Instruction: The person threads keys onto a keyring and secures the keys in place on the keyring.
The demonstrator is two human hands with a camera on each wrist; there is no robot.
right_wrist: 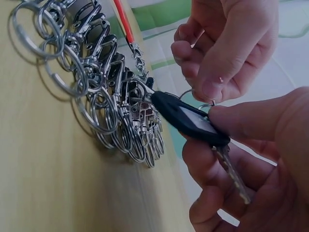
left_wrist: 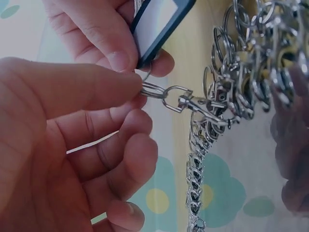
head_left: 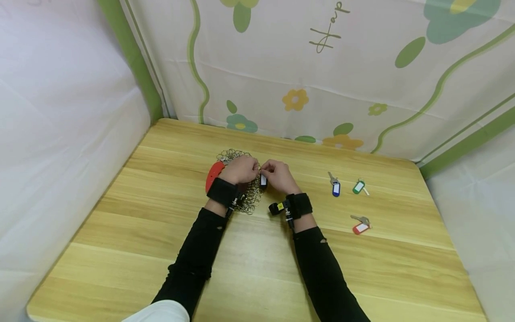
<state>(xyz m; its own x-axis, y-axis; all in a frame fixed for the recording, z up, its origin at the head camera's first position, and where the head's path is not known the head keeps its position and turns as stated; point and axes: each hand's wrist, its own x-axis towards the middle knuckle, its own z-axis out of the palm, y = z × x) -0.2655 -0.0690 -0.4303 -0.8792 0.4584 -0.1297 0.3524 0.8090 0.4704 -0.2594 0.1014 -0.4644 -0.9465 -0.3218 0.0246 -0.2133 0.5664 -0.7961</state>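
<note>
1. At the left of the work, a flat red piece with a curved edge (head_left: 213, 176) is lying beside a heap of silver metal rings and clasps (head_left: 252, 197); the heap's drag could be twisting the joint askew.
2. The left hand (head_left: 241, 169) is pinching a silver double-wire split ring (left_wrist: 153, 90) between thumb and forefinger, other fingers curling loosely; a slackening pinch could be letting its springy coils close.
3. Between the hands, a black plastic key tag with a white label (head_left: 263, 180) is meeting that ring by its thin wire loop; whether they are linking, I cannot tell.
4. The right hand (head_left: 281, 176) is pinching tag and loop under its thumb; a slip could be dropping both.
5. The right wrist view is showing a toothed silver key (right_wrist: 231, 176), which the head view is hiding; only the head view is showing blue (head_left: 336, 189), green (head_left: 358, 187) and red key tags (head_left: 361, 228) lying rightward.
</note>
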